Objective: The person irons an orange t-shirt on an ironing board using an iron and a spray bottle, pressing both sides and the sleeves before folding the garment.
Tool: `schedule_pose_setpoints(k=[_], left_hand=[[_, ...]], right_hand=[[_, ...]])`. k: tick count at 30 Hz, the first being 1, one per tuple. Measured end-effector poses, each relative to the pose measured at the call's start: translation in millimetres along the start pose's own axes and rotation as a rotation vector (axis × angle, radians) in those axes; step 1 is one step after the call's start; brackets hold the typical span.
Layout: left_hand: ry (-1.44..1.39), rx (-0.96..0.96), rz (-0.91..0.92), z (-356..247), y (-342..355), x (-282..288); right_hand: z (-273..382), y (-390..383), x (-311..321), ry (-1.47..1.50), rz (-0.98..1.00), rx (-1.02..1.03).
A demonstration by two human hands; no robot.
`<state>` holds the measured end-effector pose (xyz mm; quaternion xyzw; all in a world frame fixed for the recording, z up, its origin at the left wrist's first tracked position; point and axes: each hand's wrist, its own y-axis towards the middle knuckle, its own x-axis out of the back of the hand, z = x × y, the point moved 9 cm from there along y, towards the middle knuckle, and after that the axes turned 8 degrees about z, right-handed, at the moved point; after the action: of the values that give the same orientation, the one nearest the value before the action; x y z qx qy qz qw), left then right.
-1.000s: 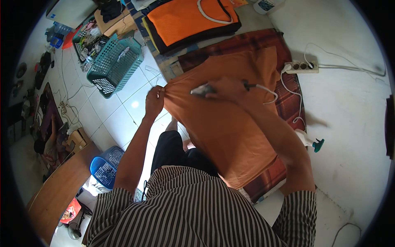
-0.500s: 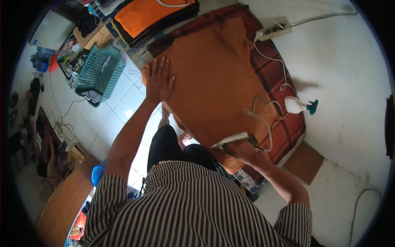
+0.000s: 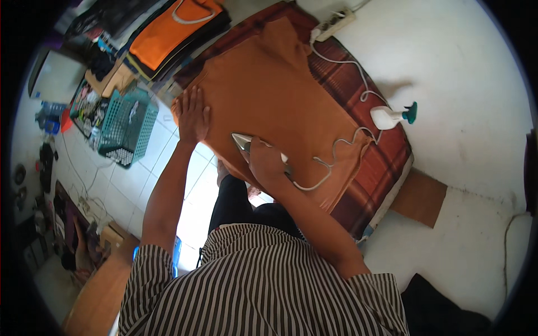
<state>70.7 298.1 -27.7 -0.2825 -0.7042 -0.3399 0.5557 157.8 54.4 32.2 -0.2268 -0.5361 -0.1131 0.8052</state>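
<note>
An orange-brown shirt (image 3: 269,89) lies spread over a dark red checked cloth (image 3: 342,73). My left hand (image 3: 194,116) rests flat on the shirt's left edge, fingers stretched out. In my right hand (image 3: 265,161) is a clothes iron (image 3: 242,141), its pointed tip toward the left hand and its body on the shirt near the front edge. My fingers wrap round its handle and hide most of it. From the iron's rear a pale cord (image 3: 315,185) loops over the shirt to the right.
A white spray bottle (image 3: 386,117) with a green head lies at the cloth's right edge, by the wall. Behind it is a power strip (image 3: 334,25) with a plug in it. Folded clothes (image 3: 168,36) are stacked at the back left. Green baskets (image 3: 147,131) stand on the tiled floor.
My right hand has moved the iron left and away from me, from the shirt's near right corner toward my left hand. The whole view has shifted a little. My left hand stays flat on the shirt.
</note>
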Motion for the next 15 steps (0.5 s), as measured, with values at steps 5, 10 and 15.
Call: schedule_pose_setpoints(k=[5,10,15], left_hand=[[0.005,-0.007,0.042,4,-1,-2],[0.084,0.079,0.11,-29,16,-6],[-0.179,-0.24,0.23,-143,92,1]], right_hand=[[-98,-25,28,0.008,-0.107,-0.311],[-319,-127,90,0.067,-0.43,-0.55],[-407,-186,93,0.335,-0.319,-0.829]])
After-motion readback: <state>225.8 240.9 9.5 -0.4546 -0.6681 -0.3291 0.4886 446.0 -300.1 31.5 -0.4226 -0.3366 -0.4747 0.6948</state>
